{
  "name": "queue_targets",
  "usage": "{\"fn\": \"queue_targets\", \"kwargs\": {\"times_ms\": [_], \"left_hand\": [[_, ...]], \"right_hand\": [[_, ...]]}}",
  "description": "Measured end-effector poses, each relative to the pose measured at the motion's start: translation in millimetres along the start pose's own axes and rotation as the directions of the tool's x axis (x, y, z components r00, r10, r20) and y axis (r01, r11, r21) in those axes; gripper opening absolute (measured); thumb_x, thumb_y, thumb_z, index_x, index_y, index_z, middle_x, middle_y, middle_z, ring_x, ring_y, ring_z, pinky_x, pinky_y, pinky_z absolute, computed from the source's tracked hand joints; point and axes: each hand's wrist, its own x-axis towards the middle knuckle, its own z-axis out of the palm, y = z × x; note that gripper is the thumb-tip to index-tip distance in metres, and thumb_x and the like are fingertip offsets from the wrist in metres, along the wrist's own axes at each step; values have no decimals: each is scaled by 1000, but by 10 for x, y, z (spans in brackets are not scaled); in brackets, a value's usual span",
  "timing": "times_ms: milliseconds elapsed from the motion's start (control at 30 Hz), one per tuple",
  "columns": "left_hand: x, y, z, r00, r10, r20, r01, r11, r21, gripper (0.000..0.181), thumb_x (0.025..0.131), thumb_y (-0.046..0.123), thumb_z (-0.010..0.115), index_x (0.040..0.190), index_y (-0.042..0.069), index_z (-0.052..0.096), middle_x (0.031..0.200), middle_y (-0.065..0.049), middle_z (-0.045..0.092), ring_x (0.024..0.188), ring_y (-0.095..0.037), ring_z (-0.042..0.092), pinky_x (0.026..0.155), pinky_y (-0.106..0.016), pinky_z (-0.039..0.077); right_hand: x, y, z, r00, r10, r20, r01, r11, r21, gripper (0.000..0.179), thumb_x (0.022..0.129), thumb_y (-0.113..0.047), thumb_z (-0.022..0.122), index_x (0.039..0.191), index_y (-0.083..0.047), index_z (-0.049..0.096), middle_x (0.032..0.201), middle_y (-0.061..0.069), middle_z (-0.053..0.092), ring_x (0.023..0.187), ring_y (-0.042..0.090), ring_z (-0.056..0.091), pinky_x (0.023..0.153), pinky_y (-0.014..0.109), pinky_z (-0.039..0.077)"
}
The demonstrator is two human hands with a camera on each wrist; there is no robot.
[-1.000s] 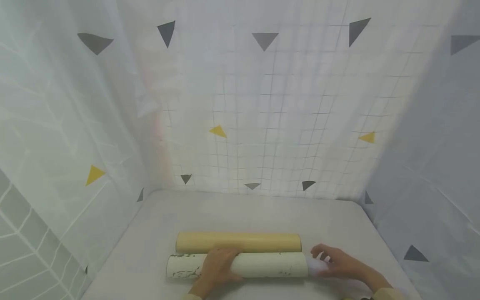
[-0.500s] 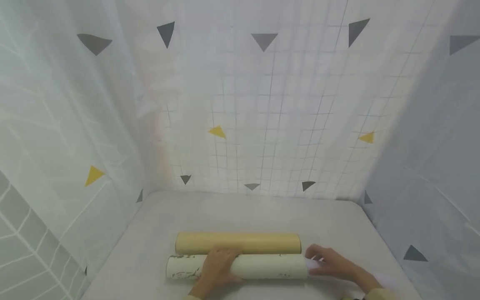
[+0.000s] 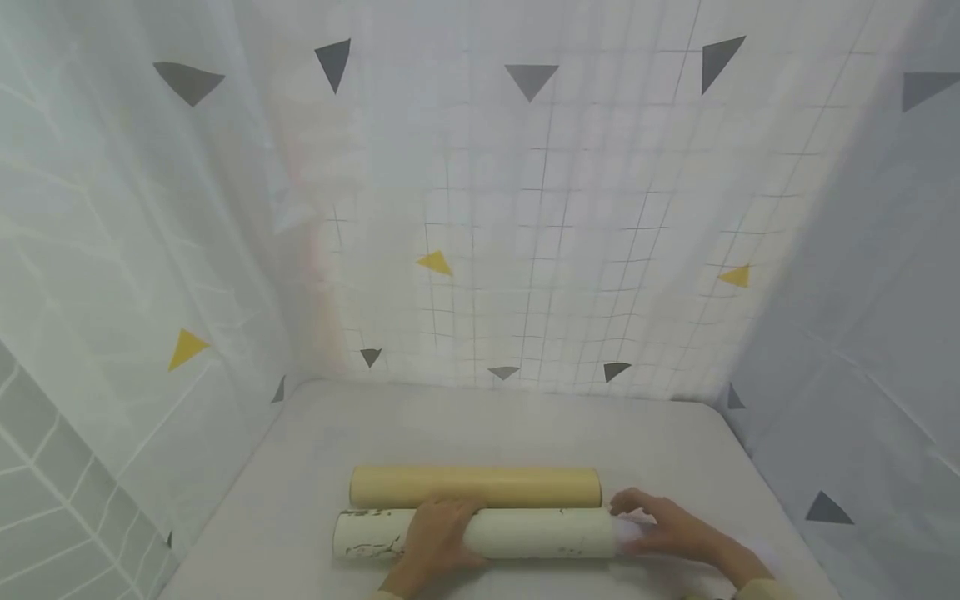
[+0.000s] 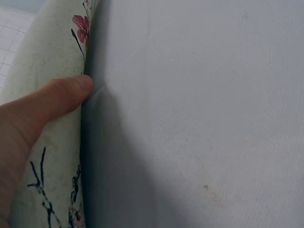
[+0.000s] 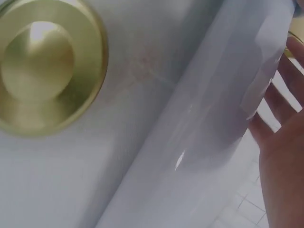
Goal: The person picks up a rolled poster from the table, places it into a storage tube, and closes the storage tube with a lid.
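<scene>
Tube, pale and patterned [image 3: 543, 533], lying on the white surface [image 3: 510, 429], long axis running left to right across the person's front; the left wrist view shows dark branches and a red blossom on its side. Left hand [image 3: 438, 533]: laid over this tube from above, somewhat left of its middle, fingers towards the far side and thumb on the near side, clasping it. White roll [image 5: 190, 123], glossy, with an uneven edge along one side: at the tube's right end, its length close to the tube's own line; whether part of it sits inside the mouth cannot be told, the join being blurred. Right hand [image 3: 671, 529]: at this roll, fingers bent round the far side, thumb on the near side, a light hold by appearance. Governing relation, as judged: tube and roll share one axis, with the tube's right end directly to the left of the right hand; that hand is the nearer to the end, the left being farther back along the barrel. Yellow tube [image 3: 476, 487]: parallel, just beside on the far side, contact uncertain. Gold-coloured round piece [image 5: 38, 66], stepped and shiny: near the roll, apart from it, seen in the right wrist view.
</scene>
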Motion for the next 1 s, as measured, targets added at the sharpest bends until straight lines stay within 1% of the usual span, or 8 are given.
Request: {"fn": "queue_targets", "kwargs": {"times_ms": [167, 300, 367, 400, 500, 600, 833, 1000], "left_hand": [[-5, 9, -15, 1000, -10, 3, 10, 1000, -7, 70, 56, 65, 88, 113, 27, 70, 100, 17, 78, 87, -4, 72, 81, -25, 55], [16, 19, -34, 999, -37, 16, 38, 999, -29, 69, 57, 64, 89, 113, 27, 70, 101, 16, 78, 89, -5, 72, 81, -26, 55], [27, 21, -35, 998, -51, 25, 52, 998, -39, 70, 57, 63, 89, 114, 26, 70, 102, 15, 78, 90, -5, 72, 82, -27, 55], [32, 22, -33, 998, -57, 29, 58, 997, -41, 71, 57, 63, 89, 114, 26, 70, 102, 15, 78, 90, -5, 72, 82, -27, 55], [39, 17, -12, 998, -63, 31, 64, 997, -34, 72, 56, 63, 89, 115, 27, 70, 103, 15, 78, 91, -5, 72, 84, -28, 56], [40, 10, 1, 997, -62, 35, 62, 998, -16, 74, 55, 65, 89, 116, 27, 70, 104, 16, 78, 92, -6, 73, 85, -27, 56], [8, 12, 21, 998, -55, 43, 56, 998, -15, 73, 56, 66, 89, 116, 28, 70, 106, 16, 77, 94, -6, 72, 85, -28, 56], [-25, 32, 40, 998, -37, 43, 37, 999, 3, 74, 55, 64, 90, 116, 28, 69, 109, 16, 77, 96, -6, 73, 85, -27, 56]], "right_hand": [[-72, 6, -29, 996, 89, 24, -88, 995, -39, 60, 80, -43, 85, 127, -14, 62, 126, 6, 68, 112, 29, 65, 93, 34, 55], [-86, 28, -40, 985, 167, 53, -165, 986, -39, 61, 78, -41, 87, 127, -16, 61, 122, 0, 68, 106, 15, 64, 88, 28, 53], [-84, 43, -44, 983, 175, 55, -173, 984, -40, 56, 79, -41, 86, 125, -17, 62, 120, -2, 68, 105, 8, 63, 87, 27, 53], [-81, 51, -46, 984, 171, 53, -169, 985, -41, 54, 81, -41, 85, 124, -19, 62, 119, -4, 68, 104, 4, 62, 87, 26, 53], [-73, 77, -48, 994, 108, 35, -106, 993, -53, 48, 84, -42, 82, 122, -19, 63, 117, -4, 70, 105, 0, 61, 88, 26, 54], [-59, 73, -48, 996, 83, 33, -81, 995, -56, 47, 84, -42, 82, 123, -22, 63, 118, -4, 71, 106, -2, 61, 90, 26, 54], [-31, 39, 20, 1000, 7, 28, -5, 998, -70, 53, 86, -43, 79, 128, -18, 60, 123, 7, 72, 111, 17, 69, 91, 35, 59], [1, 49, 77, 999, -14, 35, 17, 997, -79, 58, 85, -44, 80, 131, -20, 57, 122, 7, 74, 111, 21, 71, 92, 39, 59]]}}
